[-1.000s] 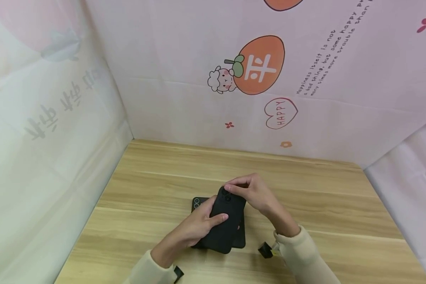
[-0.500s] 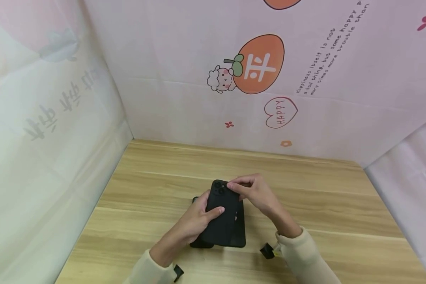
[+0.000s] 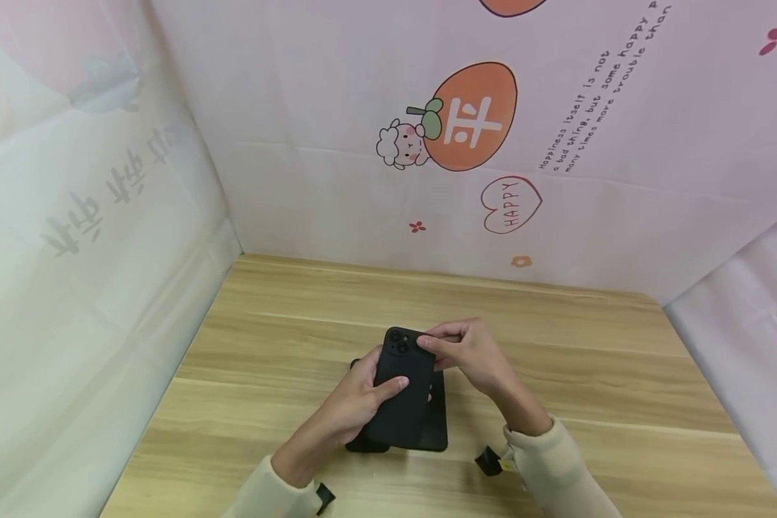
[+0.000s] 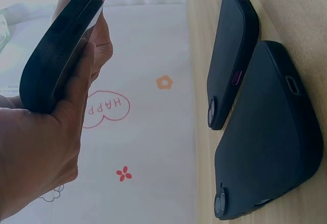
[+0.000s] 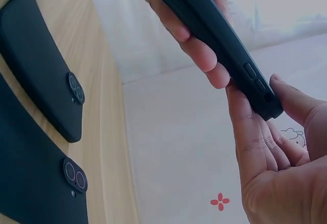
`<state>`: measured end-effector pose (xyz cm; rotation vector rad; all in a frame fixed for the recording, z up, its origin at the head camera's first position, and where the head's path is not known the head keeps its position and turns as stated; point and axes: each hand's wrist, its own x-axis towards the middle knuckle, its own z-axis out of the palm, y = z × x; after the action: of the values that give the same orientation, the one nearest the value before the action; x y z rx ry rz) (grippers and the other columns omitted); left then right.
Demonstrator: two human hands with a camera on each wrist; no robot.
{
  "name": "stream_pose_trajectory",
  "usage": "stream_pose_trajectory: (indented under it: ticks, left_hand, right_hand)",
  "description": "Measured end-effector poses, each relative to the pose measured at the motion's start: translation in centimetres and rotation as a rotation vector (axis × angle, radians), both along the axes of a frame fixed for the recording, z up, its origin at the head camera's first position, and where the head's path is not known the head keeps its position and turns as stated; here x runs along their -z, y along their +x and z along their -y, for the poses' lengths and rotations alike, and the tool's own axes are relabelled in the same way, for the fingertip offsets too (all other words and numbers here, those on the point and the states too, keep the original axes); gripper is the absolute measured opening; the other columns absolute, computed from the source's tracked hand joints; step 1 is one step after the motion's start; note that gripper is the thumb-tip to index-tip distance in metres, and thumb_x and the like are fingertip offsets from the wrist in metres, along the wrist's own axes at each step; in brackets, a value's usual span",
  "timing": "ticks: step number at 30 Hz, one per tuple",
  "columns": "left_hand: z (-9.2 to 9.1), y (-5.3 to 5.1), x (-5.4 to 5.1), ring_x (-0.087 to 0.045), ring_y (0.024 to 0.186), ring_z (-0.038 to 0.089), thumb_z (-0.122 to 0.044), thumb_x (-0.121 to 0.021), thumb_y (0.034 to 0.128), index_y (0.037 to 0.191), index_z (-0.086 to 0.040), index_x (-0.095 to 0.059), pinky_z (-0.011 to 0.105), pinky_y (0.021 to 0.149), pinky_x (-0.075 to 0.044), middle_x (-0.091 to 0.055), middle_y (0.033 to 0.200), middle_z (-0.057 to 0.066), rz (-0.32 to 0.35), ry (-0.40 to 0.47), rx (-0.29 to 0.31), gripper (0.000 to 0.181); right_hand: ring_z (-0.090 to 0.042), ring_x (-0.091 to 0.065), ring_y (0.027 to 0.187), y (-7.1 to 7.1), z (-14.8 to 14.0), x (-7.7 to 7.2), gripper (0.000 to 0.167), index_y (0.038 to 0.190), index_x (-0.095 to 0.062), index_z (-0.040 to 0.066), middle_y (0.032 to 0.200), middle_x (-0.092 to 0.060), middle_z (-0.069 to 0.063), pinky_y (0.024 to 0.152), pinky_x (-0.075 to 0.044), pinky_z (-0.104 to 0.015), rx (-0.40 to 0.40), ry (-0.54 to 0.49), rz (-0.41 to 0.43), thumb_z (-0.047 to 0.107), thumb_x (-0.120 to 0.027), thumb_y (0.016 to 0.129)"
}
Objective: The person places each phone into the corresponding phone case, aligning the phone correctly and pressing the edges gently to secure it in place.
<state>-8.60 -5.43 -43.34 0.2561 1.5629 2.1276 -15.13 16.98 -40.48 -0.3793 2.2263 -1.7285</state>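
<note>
A phone in a black case is held above the table, its twin-lens back facing up in the head view. My left hand grips it along the sides, the thumb lying across the back. With thumb and fingers my right hand pinches its top right corner. The right wrist view shows side buttons on the phone near that pinch. Beneath, two more black-cased phones lie side by side: one and a nearer-looking one in the left wrist view. The held phone partly hides both in the head view.
The wooden table spreads around the hands. A white printed cloth hangs behind it, with more cloth at the left and right. Small black mounts sit at the right cuff and the left cuff.
The held phone has risen slightly and turned more upright, moving a little left. My right fingers have shifted from its camera end to the top right corner. Little differs in the last half second.
</note>
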Motion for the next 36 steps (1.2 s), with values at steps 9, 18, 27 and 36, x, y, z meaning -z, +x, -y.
stream_pose_trajectory:
  ticks: [9, 18, 27, 36]
  left_hand:
    - [-0.1, 0.0, -0.1, -0.072, 0.116, 0.04, -0.003, -0.057, 0.1087, 0.158, -0.002, -0.033, 0.049, 0.094, -0.062, -0.066, 0.134, 0.026, 0.027, 0.05, 0.026, 0.055]
    - [0.1, -0.3, 0.1, -0.073, 0.114, 0.034, -0.016, -0.053, 0.1127, 0.156, -0.002, -0.04, 0.043, 0.091, -0.063, -0.069, 0.131, 0.021, -0.005, -0.043, 0.024, 0.048]
    - [0.5, -0.4, 0.0, -0.077, 0.102, 0.034, -0.018, -0.056, 0.1117, 0.14, 0.007, -0.059, 0.041, 0.084, -0.065, -0.076, 0.116, 0.022, -0.088, -0.124, -0.038, 0.037]
    - [0.4, -0.6, 0.0, -0.078, 0.1, 0.028, -0.017, -0.06, 0.1102, 0.134, 0.008, -0.062, 0.037, 0.083, -0.065, -0.077, 0.113, 0.023, -0.134, -0.103, -0.216, 0.035]
  right_hand:
    - [-0.017, -0.075, 0.071, 0.1, 0.0, 0.4, 0.021, 0.104, -0.073, -0.017, 0.082, -0.078, -0.004, 0.065, -0.065, -0.034, -0.001, -0.148, 0.043, 0.003, -0.073, 0.099]
    - [-0.016, -0.074, 0.071, 0.5, -0.1, 0.1, 0.019, 0.102, -0.077, -0.011, 0.085, -0.078, -0.005, 0.066, -0.065, -0.035, 0.013, -0.063, -0.019, 0.008, -0.075, 0.099]
    - [-0.02, -0.075, 0.072, 1.4, 0.3, -0.6, 0.02, 0.1, -0.08, -0.004, 0.087, -0.079, -0.01, 0.069, -0.065, -0.035, 0.076, 0.013, -0.06, 0.016, -0.079, 0.097]
    - [-0.021, -0.076, 0.076, 2.6, 0.8, 0.7, 0.024, 0.106, -0.079, -0.003, 0.092, -0.079, -0.012, 0.073, -0.066, -0.039, 0.089, 0.062, -0.067, 0.019, -0.078, 0.098]
